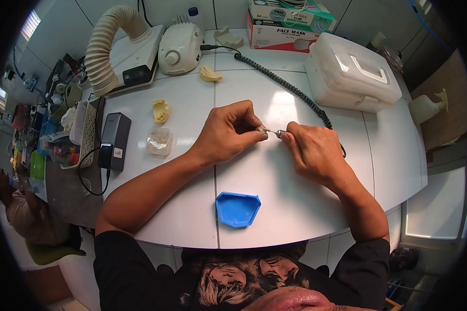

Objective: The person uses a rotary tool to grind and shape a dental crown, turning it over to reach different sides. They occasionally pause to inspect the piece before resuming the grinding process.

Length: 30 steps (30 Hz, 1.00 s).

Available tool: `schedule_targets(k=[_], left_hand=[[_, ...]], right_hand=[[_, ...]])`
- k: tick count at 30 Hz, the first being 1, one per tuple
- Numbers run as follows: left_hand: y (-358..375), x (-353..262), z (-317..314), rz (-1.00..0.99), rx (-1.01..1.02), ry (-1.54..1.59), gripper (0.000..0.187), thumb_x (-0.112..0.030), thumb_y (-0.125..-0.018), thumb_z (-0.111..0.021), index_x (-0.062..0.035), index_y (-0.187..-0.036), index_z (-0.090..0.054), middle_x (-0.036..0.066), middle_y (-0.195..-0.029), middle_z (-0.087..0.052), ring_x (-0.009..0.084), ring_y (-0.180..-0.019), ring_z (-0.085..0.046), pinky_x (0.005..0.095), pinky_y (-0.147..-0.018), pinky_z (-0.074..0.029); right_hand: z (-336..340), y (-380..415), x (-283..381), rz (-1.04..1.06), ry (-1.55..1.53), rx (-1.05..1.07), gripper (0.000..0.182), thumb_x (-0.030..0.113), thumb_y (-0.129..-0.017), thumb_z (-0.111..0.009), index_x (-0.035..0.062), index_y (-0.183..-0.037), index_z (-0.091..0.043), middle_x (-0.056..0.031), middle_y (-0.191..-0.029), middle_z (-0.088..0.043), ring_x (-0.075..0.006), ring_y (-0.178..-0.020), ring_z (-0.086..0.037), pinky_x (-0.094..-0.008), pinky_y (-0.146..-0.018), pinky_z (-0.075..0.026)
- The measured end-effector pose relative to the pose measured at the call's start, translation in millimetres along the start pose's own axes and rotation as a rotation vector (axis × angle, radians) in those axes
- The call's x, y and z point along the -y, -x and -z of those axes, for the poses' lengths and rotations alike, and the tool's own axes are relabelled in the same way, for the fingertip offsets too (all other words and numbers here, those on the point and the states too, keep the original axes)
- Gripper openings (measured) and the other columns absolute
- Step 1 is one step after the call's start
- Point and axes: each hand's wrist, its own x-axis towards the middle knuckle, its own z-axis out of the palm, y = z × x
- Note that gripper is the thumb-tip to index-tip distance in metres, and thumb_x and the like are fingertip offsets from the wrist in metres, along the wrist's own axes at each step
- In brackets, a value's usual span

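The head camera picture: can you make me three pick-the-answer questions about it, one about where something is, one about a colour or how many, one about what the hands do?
1. Where is the blue tray?
A. near table edge, close to the person
B. on the white case
C. under the hose

2. How many yellow tooth models lie on the table?
A. five
B. none
C. two

3. What is the right hand doing?
A. lying flat
B. pinching the handpiece tip
C. holding a cup

Answers: A, it sits nearest the person's chest; C, one and another; B, the left hand pinches a small piece opposite it.
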Motion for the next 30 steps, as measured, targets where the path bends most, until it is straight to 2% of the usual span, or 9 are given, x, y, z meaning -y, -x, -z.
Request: schedule_targets(k=[17, 23, 30], left_hand=[[0.3, 1.9, -0.2, 0.002, -0.005, -0.015, 0.019, 0.004, -0.094, -0.082, -0.0021, -0.095, -0.064, 0.008, -0.098, -0.079, 0.0106, -0.092, -0.075, 0.0275, -0.083, -0.061], [1.3, -2.5, 0.4, 0.018, 0.003, -0.034, 0.019, 0.003, -0.095, -0.082, -0.0016, -0.096, -0.064, 0.008, -0.097, -0.079, 0.0106, -0.093, -0.075, 0.0275, -0.085, -0.061], [0.4, -3.8, 0.6, 0.012, -0.04, 0.007, 0.02, 0.001, -0.096, -0.083, -0.0017, -0.102, -0.064, 0.008, -0.106, -0.078, 0.0118, -0.1, -0.075, 0.0287, -0.093, -0.061]], right_hand=[[0.2, 0.3, 0.1, 0.008, -0.005, -0.007, 0.039, 0.034, -0.113, -0.055, 0.0053, -0.088, -0.063, -0.0176, -0.069, -0.068, -0.044, -0.06, -0.064, -0.0542, -0.057, -0.047], [0.2, 1.2, -0.9, 0.015, -0.041, -0.034, 0.039, 0.034, -0.113, -0.054, 0.005, -0.088, -0.062, -0.0176, -0.069, -0.067, -0.0443, -0.061, -0.064, -0.0544, -0.058, -0.047], [4.4, 1.1, -2.5, -0.005, -0.103, -0.033, 0.039, 0.033, -0.113, -0.053, 0.0043, -0.088, -0.062, -0.0184, -0.068, -0.066, -0.0457, -0.062, -0.063, -0.0557, -0.06, -0.046]])
